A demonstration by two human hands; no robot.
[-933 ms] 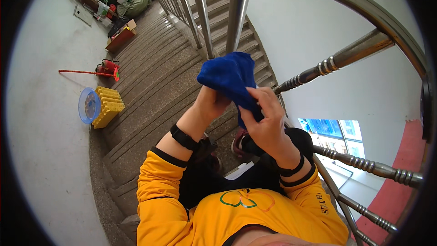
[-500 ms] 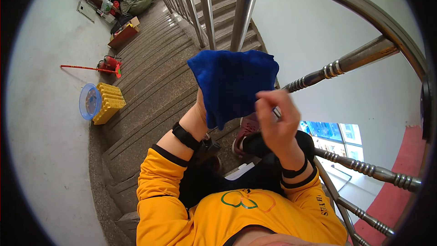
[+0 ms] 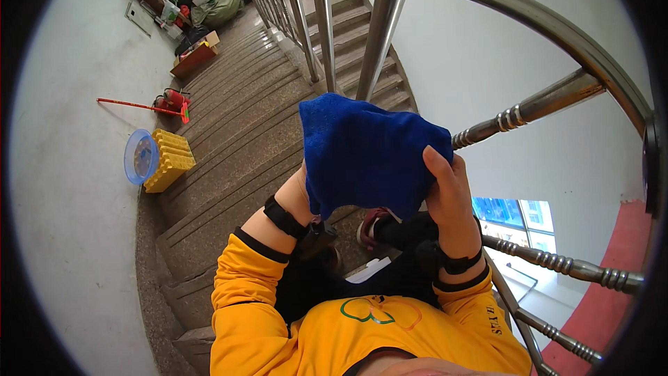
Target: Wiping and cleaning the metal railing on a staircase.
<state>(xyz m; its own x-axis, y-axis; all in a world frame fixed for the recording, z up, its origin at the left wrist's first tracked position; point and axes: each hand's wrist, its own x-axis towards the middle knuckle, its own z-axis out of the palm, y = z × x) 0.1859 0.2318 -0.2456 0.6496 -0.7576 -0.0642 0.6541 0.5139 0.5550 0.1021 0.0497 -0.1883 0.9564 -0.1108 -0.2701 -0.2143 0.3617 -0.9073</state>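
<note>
A folded blue cloth (image 3: 372, 157) is spread out in front of me at chest height. My left hand (image 3: 303, 179) bears it from beneath at its left side; the fingers are hidden under the fabric. At the right edge my right hand (image 3: 451, 184) grips the cloth, the thumb lying on top and the other fingers mostly behind the edge. The cloth's lower edge hangs unevenly above my legs.
Stone stairs (image 3: 236, 136) run down and away. A metal railing (image 3: 518, 10) curves along the right. By the left wall stand a blue basin (image 3: 142, 157), a yellow crate (image 3: 170, 160), red fire extinguishers (image 3: 172, 99) and a red pole (image 3: 132, 104). Clutter (image 3: 216, 8) is piled farther off.
My right hand, blurred and in front of the cloth before, now grips its right edge. The cloth has spread wider and shifted slightly right and down in the picture.
</note>
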